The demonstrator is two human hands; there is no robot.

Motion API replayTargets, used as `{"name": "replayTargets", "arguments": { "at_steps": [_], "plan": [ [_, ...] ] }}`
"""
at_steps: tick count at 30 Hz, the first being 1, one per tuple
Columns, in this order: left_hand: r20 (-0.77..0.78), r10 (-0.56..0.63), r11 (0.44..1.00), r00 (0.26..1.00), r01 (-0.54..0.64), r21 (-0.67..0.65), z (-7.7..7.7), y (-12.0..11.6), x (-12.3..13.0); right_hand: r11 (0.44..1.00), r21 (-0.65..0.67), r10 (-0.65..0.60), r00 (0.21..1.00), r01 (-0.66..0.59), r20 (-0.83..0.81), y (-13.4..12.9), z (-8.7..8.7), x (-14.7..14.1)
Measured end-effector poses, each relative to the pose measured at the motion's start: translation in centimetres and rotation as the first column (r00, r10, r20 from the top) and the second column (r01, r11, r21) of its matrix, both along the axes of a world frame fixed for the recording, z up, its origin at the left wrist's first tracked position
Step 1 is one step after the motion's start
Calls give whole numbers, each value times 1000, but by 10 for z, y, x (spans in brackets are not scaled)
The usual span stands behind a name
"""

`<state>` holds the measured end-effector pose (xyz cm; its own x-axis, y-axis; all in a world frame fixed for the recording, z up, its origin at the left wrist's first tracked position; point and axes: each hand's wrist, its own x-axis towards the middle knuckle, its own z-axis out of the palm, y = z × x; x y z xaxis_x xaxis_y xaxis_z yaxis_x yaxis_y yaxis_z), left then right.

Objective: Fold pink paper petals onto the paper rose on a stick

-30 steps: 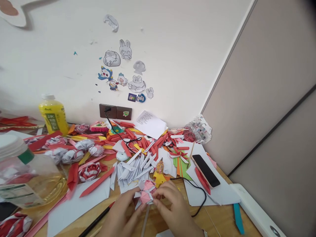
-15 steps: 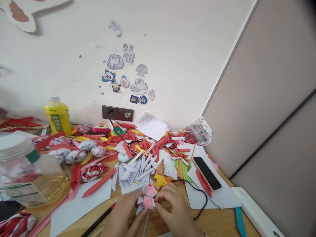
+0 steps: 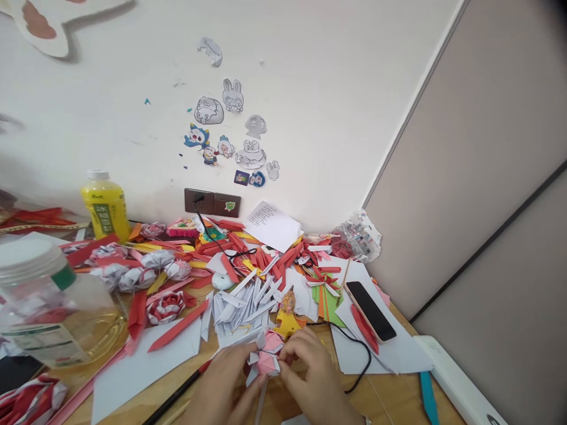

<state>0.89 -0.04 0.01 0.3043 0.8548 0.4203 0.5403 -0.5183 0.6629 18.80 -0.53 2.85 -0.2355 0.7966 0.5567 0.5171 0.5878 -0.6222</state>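
A small folded paper flower [image 3: 267,354], pink with white edges, is held between my two hands at the front of the table. My left hand [image 3: 228,378] pinches it from the left, with the thumb below and fingers behind. On the other side, my right hand [image 3: 308,372] has thumb and forefinger closed on its right edge. A thin pale stick [image 3: 261,404] extends below the flower; whether it is attached I cannot tell. Just behind my right hand lies a yellow glue gun [image 3: 287,319], nozzle pointing away. White folded paper strips [image 3: 241,304] are heaped behind the flower.
A clear plastic jar [image 3: 39,307] and a yellow drink bottle [image 3: 105,206] stand at left. Red-and-white paper roses [image 3: 166,307] lie among scattered strips. At right are a phone [image 3: 371,310] on white paper and a black cable [image 3: 365,348]. A black pen [image 3: 172,395] lies by my left hand.
The view has shifted very slightly. Both hands keep the same grip on the paper flower, and nothing on the table has visibly moved.
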Motion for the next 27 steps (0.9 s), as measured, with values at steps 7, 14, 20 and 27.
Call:
{"name": "replayTargets", "arguments": {
  "at_steps": [7,14,20,27],
  "plan": [
    [300,-12,959,954,96,-266,11,-3,-1,999,-11,36,999,-36,-19,1,6,2],
    [701,197,866,685,213,-452,12,4,0,992,71,103,992,-108,72,1,17,8],
    [790,-51,809,612,488,-326,2,8,2,987,111,105,987,-119,123,3,20,11],
    [832,-15,704,555,597,-386,0,9,8,991,106,67,993,-77,94,3,17,11]
  ]
}}
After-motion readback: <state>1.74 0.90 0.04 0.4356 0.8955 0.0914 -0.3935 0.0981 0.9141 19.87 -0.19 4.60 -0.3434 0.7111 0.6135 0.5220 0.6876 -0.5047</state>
